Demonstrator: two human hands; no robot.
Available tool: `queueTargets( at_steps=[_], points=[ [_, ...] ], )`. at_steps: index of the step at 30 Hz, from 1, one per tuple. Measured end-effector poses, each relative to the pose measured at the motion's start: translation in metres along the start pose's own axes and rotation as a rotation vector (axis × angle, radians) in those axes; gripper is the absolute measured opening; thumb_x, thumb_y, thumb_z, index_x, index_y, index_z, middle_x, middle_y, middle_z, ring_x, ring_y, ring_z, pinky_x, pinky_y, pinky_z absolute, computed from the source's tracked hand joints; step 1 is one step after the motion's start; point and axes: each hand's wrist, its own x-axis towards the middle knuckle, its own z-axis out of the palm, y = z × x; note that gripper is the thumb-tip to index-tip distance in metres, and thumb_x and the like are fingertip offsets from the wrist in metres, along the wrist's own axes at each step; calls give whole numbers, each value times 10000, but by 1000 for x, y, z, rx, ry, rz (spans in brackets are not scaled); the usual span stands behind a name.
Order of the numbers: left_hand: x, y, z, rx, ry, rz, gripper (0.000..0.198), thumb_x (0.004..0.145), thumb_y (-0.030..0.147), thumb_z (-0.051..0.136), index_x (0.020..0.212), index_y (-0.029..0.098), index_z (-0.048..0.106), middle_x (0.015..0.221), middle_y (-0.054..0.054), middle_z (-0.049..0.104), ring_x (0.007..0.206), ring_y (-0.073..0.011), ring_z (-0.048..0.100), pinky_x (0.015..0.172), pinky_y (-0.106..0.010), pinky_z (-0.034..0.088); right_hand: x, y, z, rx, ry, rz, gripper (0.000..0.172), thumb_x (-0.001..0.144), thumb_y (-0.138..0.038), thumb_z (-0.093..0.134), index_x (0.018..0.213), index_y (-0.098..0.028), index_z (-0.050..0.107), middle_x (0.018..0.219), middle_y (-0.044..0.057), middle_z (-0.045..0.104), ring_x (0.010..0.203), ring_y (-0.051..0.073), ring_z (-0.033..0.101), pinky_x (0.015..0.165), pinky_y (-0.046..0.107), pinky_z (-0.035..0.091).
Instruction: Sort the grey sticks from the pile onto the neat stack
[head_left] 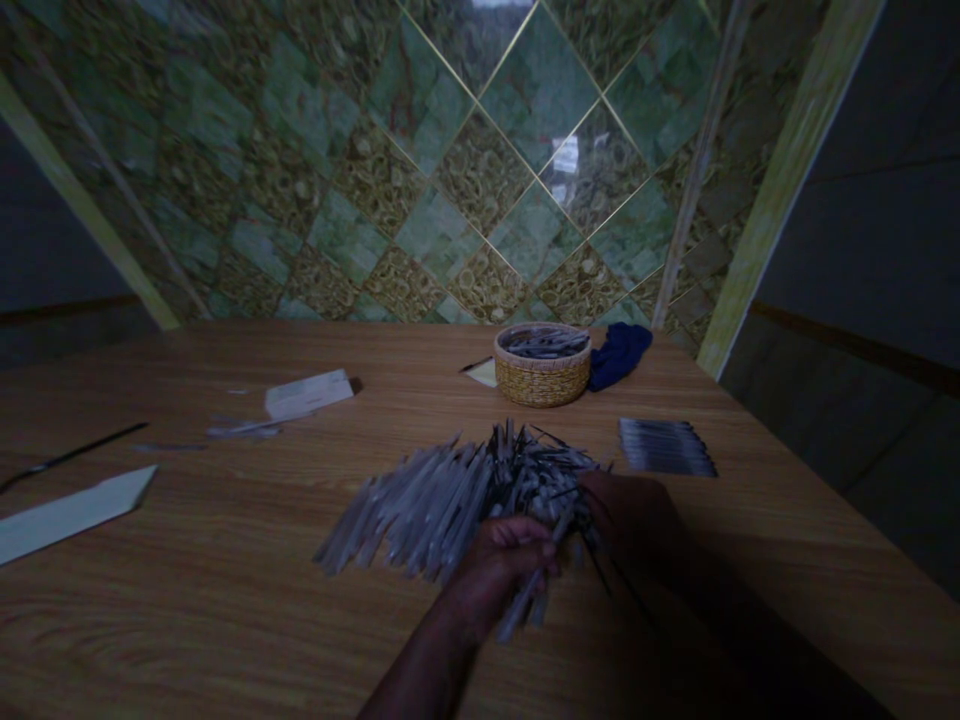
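A big pile of slim clear plastic sleeves (420, 510) and thin black sticks (517, 465) lies in front of me. At the pile's near edge, my left hand (514, 555) is closed, its thumb and fingers pinching a clear plastic sleeve (553, 530). Just to the right, my right hand (626, 510) is in deep shadow, closed around a thin black stick that points left over the pile. Its fingertips are hard to make out. More black sticks jut out below the two hands.
Beyond the pile stands a round wicker basket (544, 380) full of similar sleeved sticks, beside a dark blue cloth (621, 352). A neat row of sleeved sticks (666, 446) lies right. Leftward are a white box (309, 394), loose sleeves (244, 428), a black strip (75, 455) and a pale board (75, 512).
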Motion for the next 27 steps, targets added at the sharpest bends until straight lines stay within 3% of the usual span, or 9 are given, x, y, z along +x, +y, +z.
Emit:
queueTargets(
  at_steps=[3,6,13,18,23,25,26,27],
  points=[
    [0,-2,-1,-9,-18,20,137,610,218,729,681,119,665,559,-38,673,441,-95,536,463,-199,392,0,-8,1,-30,-86,-22,179,850,-228,383,840,-217,561,744,20,668,670,173,626,518,236,297],
    [0,0,-1,-13,-28,36,145,586,209,749,669,115,673,585,-39,679,462,-99,546,493,-210,409,-2,-9,5,-39,-71,-65,159,818,-226,437,903,-227,571,767,22,672,661,166,619,504,227,292],
    [-3,6,2,-88,-7,103,160,578,204,762,688,117,686,641,-59,696,528,-123,587,536,-226,427,-11,-9,8,103,150,-208,328,817,-207,427,1125,-243,532,949,50,684,763,165,630,617,219,419],
    [-6,10,5,-156,-3,126,139,596,184,752,693,121,676,659,-63,708,529,-116,599,535,-212,430,-11,-7,0,249,309,-155,329,850,-195,347,1086,-152,571,934,90,691,761,182,651,655,265,476],
    [-7,12,6,-202,-8,143,115,629,163,729,713,126,661,682,-56,711,534,-112,603,543,-211,438,-19,-12,-11,665,319,-75,190,842,-273,465,912,-188,620,737,28,684,620,153,639,558,247,484],
    [-7,13,5,-215,2,145,116,633,155,728,717,125,653,688,-55,712,539,-116,606,543,-215,443,-38,-16,-18,919,229,-203,208,881,-317,432,916,-218,611,705,2,658,531,119,602,479,223,469],
    [-7,13,5,-226,9,143,121,631,154,732,715,126,650,686,-54,713,539,-117,608,541,-215,445,-52,-18,-22,981,174,-319,238,900,-343,400,962,-238,605,735,3,656,556,118,603,484,225,475],
    [-7,13,5,-237,15,138,128,627,157,737,713,127,647,686,-54,714,542,-120,611,543,-216,448,-67,-18,-25,995,155,-343,227,893,-363,422,966,-252,606,775,4,654,602,123,609,506,229,485]
  ],
)
